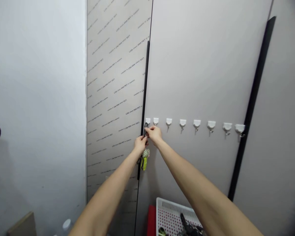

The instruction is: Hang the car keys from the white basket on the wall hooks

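Both my arms reach up to a grey cabinet door [201, 72]. A row of several white stick-on hooks runs across it. My left hand [140, 144] and my right hand [154, 134] meet just below the leftmost hook [147, 121]. Both are pinched on a bunch of keys [145, 131] whose dark ring sits at that hook. A yellow-green tag [144, 163] and a pale fob dangle from the bunch below my left hand. The other hooks, such as the second one [156, 121], carry nothing.
A black handle strip [144, 98] runs down the door's left edge and another [254, 98] stands at the right. The left panel [113, 82] wears printed protective film. A white perforated basket [169, 216] with dark items sits below, beside something red [151, 220]. A white wall is at left.
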A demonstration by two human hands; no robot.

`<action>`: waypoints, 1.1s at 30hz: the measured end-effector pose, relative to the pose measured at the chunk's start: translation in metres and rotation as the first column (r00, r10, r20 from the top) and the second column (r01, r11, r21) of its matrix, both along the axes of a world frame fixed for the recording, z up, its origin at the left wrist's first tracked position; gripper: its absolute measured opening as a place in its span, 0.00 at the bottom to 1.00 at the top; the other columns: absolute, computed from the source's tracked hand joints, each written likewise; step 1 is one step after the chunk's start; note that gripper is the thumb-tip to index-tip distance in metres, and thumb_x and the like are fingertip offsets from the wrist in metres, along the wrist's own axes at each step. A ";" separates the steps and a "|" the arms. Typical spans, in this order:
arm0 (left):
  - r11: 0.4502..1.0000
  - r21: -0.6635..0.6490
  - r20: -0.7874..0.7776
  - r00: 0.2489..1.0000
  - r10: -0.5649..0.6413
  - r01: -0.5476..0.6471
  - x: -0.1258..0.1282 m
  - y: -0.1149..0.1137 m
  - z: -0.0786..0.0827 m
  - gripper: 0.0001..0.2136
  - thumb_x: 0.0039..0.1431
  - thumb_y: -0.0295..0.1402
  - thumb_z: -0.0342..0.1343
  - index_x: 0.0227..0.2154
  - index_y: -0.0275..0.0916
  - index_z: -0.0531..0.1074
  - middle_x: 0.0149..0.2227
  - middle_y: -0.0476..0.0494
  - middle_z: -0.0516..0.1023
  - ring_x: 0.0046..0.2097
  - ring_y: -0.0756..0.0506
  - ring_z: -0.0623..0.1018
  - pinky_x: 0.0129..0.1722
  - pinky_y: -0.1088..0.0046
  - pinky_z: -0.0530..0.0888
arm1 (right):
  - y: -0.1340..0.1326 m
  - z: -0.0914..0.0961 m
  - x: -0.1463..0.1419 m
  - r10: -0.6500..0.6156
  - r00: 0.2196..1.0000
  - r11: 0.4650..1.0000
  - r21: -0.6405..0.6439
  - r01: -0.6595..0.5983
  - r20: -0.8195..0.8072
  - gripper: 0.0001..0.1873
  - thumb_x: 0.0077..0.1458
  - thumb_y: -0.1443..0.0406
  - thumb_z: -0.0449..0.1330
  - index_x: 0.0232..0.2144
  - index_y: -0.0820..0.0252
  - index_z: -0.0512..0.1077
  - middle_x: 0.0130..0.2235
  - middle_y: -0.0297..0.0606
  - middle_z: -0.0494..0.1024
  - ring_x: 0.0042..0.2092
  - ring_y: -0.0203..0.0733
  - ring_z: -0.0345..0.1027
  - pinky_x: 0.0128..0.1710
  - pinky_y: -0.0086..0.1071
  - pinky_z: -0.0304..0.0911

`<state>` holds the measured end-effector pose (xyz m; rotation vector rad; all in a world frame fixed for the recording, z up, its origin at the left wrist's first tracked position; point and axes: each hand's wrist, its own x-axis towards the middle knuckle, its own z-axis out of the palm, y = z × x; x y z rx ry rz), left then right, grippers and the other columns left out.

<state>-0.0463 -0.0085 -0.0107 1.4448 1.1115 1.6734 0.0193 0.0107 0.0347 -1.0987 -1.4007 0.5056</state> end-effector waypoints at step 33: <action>0.914 0.223 -0.402 0.822 0.403 -0.340 0.001 -0.038 -0.085 0.16 0.42 0.24 0.45 0.38 0.32 0.60 0.38 0.41 0.64 0.39 0.50 0.65 0.39 0.73 0.63 | -0.107 -0.181 0.142 0.265 0.821 0.919 -0.391 -0.056 0.505 0.05 0.35 0.68 0.54 0.21 0.62 0.68 0.21 0.33 0.71 0.23 0.32 0.62 0.25 0.25 0.56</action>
